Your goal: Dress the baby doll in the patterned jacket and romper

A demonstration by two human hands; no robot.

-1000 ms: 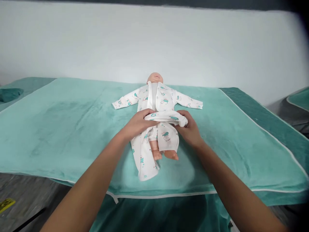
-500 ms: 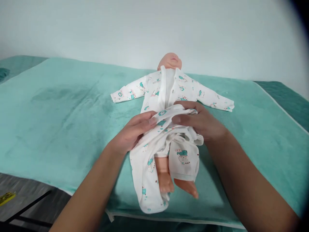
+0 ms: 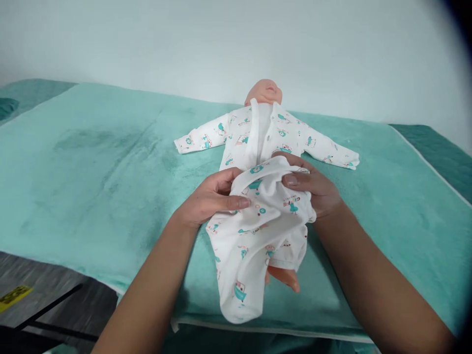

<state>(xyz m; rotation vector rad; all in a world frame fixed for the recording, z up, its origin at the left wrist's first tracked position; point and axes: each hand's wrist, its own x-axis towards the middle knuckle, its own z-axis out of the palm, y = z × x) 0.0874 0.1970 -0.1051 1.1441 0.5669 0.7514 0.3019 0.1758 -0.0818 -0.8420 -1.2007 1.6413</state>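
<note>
A baby doll point(image 3: 263, 93) lies on its back, head away from me, in a white baby romper point(image 3: 241, 142) with teal and pink animal prints. The romper's front is parted at the chest and both sleeves spread sideways. My left hand point(image 3: 208, 196) pinches the bunched lower part between thumb and fingers, at its left side. On the other side my right hand point(image 3: 317, 189) grips the same cloth, thumb on top and fingers beneath. A loose leg of the romper hangs toward me over the doll's legs. One foot point(image 3: 287, 279) pokes out; the other is mostly covered.
Teal plush cloth point(image 3: 92, 187) covers the table, its front edge just below the doll. Behind stands a pale wall point(image 3: 165, 44). Darker green fabric point(image 3: 431, 152) shows at the right. At lower left are a black metal bar point(image 3: 51, 306) and a yellow marking point(image 3: 14, 297) on the floor.
The loose romper leg has swung right, across the doll's legs, and now hides most of the foot that was bare. My left thumb has shifted lower and right on the cloth.
</note>
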